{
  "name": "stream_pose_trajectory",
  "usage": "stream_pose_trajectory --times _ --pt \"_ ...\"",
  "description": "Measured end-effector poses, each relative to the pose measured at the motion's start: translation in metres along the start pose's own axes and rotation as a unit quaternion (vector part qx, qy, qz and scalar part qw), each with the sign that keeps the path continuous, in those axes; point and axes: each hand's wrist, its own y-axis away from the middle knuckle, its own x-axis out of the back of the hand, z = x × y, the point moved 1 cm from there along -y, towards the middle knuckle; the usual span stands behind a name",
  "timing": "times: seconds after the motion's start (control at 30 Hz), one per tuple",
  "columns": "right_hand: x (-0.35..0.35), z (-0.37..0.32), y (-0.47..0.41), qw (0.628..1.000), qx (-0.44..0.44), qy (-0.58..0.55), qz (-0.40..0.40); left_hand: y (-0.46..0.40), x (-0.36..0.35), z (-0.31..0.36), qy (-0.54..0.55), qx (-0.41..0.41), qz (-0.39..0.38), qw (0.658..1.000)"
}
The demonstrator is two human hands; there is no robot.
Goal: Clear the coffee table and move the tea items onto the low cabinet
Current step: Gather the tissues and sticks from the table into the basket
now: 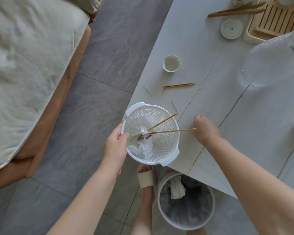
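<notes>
My left hand (115, 143) grips the rim of a white perforated basket (166, 145) held at the corner of the white coffee table (219, 102). Crumpled tissue (143, 146), seed shells and two long bamboo skewers (161, 122) lie in the basket. My right hand (204, 128) is curled on the table, pinching the end of one skewer (176, 130) that reaches into the basket. More skewers (178, 85) and toothpicks (148, 91) lie on the table. A small white teacup (171, 63), a round white lid (231, 29), wooden tongs (236, 10) and a bamboo tea tray (275, 19) stand further back.
A large clear glass bowl (268, 61) sits at the table's right. A white waste bin (185, 202) with a grey liner and tissue stands on the floor below the table corner, beside my slippered foot (146, 175). A sofa with a pale cover (29, 73) fills the left.
</notes>
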Motion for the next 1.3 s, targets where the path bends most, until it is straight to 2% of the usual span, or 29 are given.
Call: stream_pose_trajectory --times 0.1,0.2,0.27,0.37,0.43,0.5,0.57,0.63,0.7,0.83,0.93,1.07,1.17,1.23,1.3 --pt "0.023 0.004 0.005 0.976 -0.062 -0.2 0.063 0.001 0.001 0.001 0.002 0.005 0.002 1.0" --pt "0.061 -0.015 0.027 0.916 -0.014 -0.372 0.147 0.004 0.003 0.003 0.007 0.0 0.005 1.0" --pt "0.083 -0.041 0.047 0.887 0.053 -0.443 0.118 0.005 0.005 0.004 0.007 -0.003 0.012 1.0" --pt "0.094 -0.079 0.068 0.908 0.176 -0.38 -0.022 0.007 0.007 0.008 0.008 -0.017 0.02 1.0" --pt "0.097 -0.089 0.065 0.911 0.194 -0.362 -0.03 0.007 0.01 0.009 0.012 -0.017 0.023 1.0" --pt "0.098 -0.084 0.047 0.896 0.125 -0.425 0.022 0.006 0.017 0.009 0.013 -0.016 0.025 0.999" --pt "0.096 -0.072 0.023 0.895 0.045 -0.437 0.076 0.002 0.024 0.008 0.015 -0.02 0.028 0.999" --pt "0.084 -0.062 -0.001 0.924 -0.011 -0.374 0.077 -0.003 0.03 0.007 0.018 -0.023 0.031 0.999" --pt "0.064 -0.054 -0.019 0.963 -0.045 -0.262 0.048 -0.01 0.035 0.005 0.023 -0.021 0.033 0.999" --pt "0.034 -0.054 -0.036 0.989 -0.072 -0.132 0.006 -0.021 0.039 0.002 0.027 -0.012 0.021 0.999" --pt "0.023 -0.06 -0.042 0.996 -0.069 -0.055 0.023 -0.029 0.041 0.001 0.027 -0.005 0.012 1.0" --pt "0.014 -0.062 -0.048 0.998 -0.041 -0.011 0.048 -0.035 0.042 0.002 0.036 -0.003 0.005 0.999" --pt "0.021 -0.064 -0.052 0.998 -0.038 -0.036 0.035 -0.037 0.044 0.003 0.039 0.0 0.003 0.999" --pt "0.036 -0.068 -0.051 0.986 -0.053 -0.15 0.05 -0.038 0.045 0.005 0.036 0.001 0.003 0.999" --pt "0.057 -0.078 -0.046 0.95 -0.02 -0.301 0.079 -0.037 0.046 0.006 0.034 0.002 0.004 0.999"
